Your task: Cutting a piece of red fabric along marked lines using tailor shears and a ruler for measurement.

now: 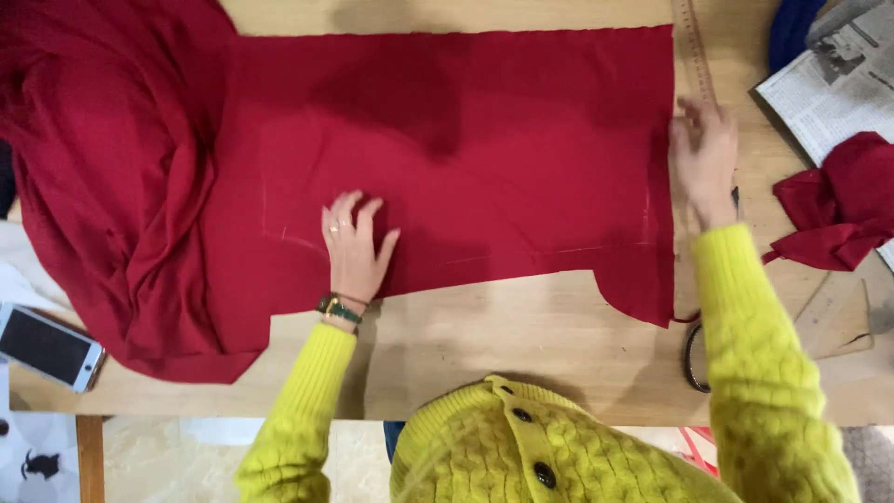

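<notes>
Bright yellow-green cable-knit cardigan (559, 456) here, chunky and textured, dark round buttons (545, 475) running down the front. Ribbed cuffs close both long sleeves. On the left wrist, a small watch (337, 308) with a dark strap; a ring (333, 228) on one finger.

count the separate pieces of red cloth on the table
2. The big red cloth lies spread under the left hand, bunched at its left end. A small red scrap sits crumpled at the right, beyond the right hand. More may be hidden.

We see a smartphone (47, 346) lying at the worktop's (521, 345) left edge near its front corner, a white-framed rectangle with a dark, unlit screen. At the far right corner we find a folded newspaper (838, 88), grey and white.
</notes>
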